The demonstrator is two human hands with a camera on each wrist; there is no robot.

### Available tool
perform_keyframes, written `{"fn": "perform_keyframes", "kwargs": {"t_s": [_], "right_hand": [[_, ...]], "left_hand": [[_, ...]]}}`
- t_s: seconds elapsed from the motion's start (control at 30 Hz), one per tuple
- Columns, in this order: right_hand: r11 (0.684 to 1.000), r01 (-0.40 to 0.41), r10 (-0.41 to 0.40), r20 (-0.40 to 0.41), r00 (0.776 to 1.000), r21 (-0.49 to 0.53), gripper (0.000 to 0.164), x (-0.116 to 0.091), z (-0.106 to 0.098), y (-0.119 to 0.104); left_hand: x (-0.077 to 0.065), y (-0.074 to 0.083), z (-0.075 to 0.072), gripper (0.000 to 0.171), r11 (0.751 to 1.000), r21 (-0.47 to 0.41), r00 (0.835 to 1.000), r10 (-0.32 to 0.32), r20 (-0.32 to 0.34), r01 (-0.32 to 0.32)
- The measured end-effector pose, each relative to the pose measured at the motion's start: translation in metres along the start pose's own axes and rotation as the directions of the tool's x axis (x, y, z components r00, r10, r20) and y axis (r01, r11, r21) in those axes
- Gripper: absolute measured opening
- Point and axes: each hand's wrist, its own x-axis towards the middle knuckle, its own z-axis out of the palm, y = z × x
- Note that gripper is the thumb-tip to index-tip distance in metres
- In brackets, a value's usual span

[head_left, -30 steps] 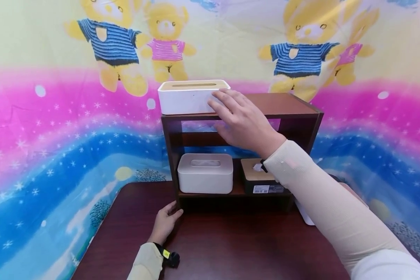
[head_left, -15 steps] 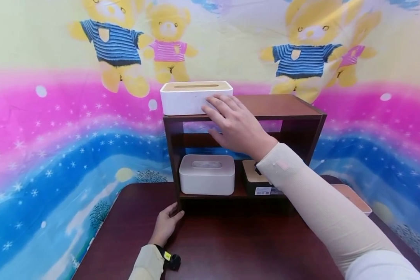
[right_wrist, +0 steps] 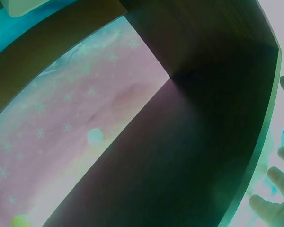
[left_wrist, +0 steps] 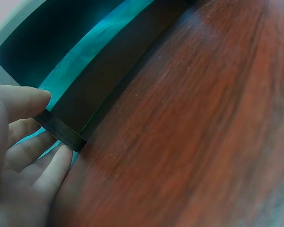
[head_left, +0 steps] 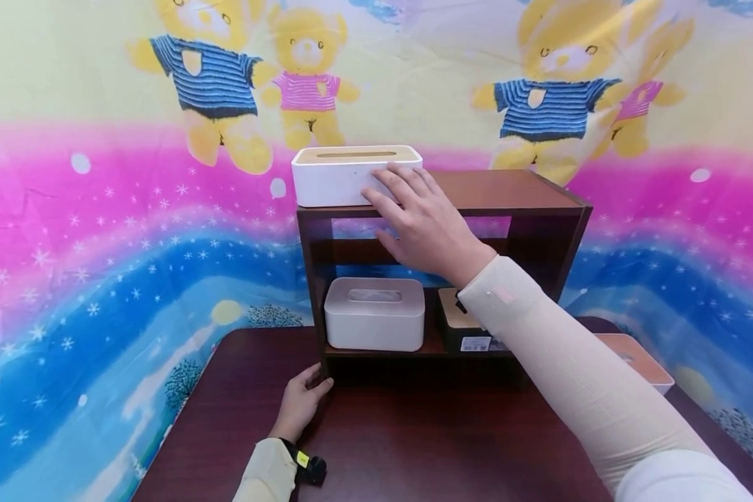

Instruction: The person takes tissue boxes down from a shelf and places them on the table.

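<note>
A white tissue box (head_left: 331, 185) with a wooden top stands at the left end of the top of a dark brown shelf unit (head_left: 514, 192). My right hand (head_left: 422, 226) is at the right part of its front, fingers spread and nearly straight, overlapping the box in the head view. Only fingertips (right_wrist: 270, 208) of that hand show in the right wrist view, beyond the shelf's edge. Low down, my left hand (head_left: 299, 404) holds the foot of the shelf's left side panel (left_wrist: 61, 131), thumb on one side and fingers on the other.
On the lower shelf stand a plain white tissue box (head_left: 374, 317) and a black tissue box (head_left: 461, 328) with a wooden top, partly behind the right forearm. Another box with a pinkish-brown top (head_left: 634, 359) is right of the unit. Beneath lies the dark red-brown table (head_left: 414, 446).
My right hand has moved left and slightly down from the upper right corner of the white tissue box onto its front. The left hand keeps its place on the side panel.
</note>
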Motion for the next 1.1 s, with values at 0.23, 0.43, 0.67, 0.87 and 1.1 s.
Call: {"fn": "perform_keyframes", "kwargs": {"t_s": [0.23,0.43,0.67,0.87,1.1], "right_hand": [[0.999,-0.025,0.024,-0.03,0.999,-0.029,0.061,0.005,0.002,0.007],[1.0,-0.011,0.011,-0.05,0.999,0.006,0.06,0.014,0.006,0.004],[0.999,-0.046,0.046,0.014,0.999,0.015,0.065,0.02,0.012,-0.002],[0.996,-0.091,0.092,0.048,0.995,-0.02,0.076,0.021,0.012,-0.003],[0.994,-0.094,0.097,0.05,0.994,-0.064,0.081,0.021,0.013,-0.003]], "left_hand": [[0.0,0.0,0.0,0.048,1.0,0.017,1.0,0.002,-0.012,-0.002],[0.001,0.001,0.0,0.05,1.0,0.016,1.0,-0.006,-0.003,0.006],[0.0,0.001,0.001,0.052,1.0,0.02,1.0,-0.022,-0.004,0.023],[-0.001,0.002,0.001,0.048,1.0,0.007,1.0,-0.018,-0.009,0.018],[0.002,0.002,0.001,0.05,0.999,0.016,0.999,-0.029,-0.015,0.029]]}}
